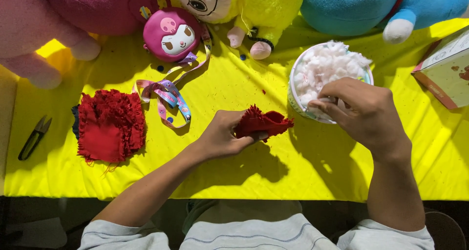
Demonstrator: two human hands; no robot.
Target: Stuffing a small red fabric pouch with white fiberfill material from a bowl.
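The left hand (222, 135) has its grip clenched on a small red fabric piece (261, 124), pinching it between thumb and fingers at the near end. The fringed, pouch-like cloth sticks out to the right of the grip, raised just above the yellow-covered counter (293, 167). The right hand (359, 108) reaches over the near rim of a white bowl (293, 96) filled with white stuffing (327, 66); its fingertips curl down into the fluff at the bowl's edge, but whether they have pinched any cannot be told. The red piece lies between the two hands, its tip just beside the bowl.

Well apart to the left sits a stack of red fabric pieces (111, 125), with dark thread snips (34, 137) farther left. A patterned ribbon (168, 96) trails from a round pink plush pouch (172, 34). Pink, yellow and blue plush toys line the far edge, and a cardboard box (447, 69) sits at the right.
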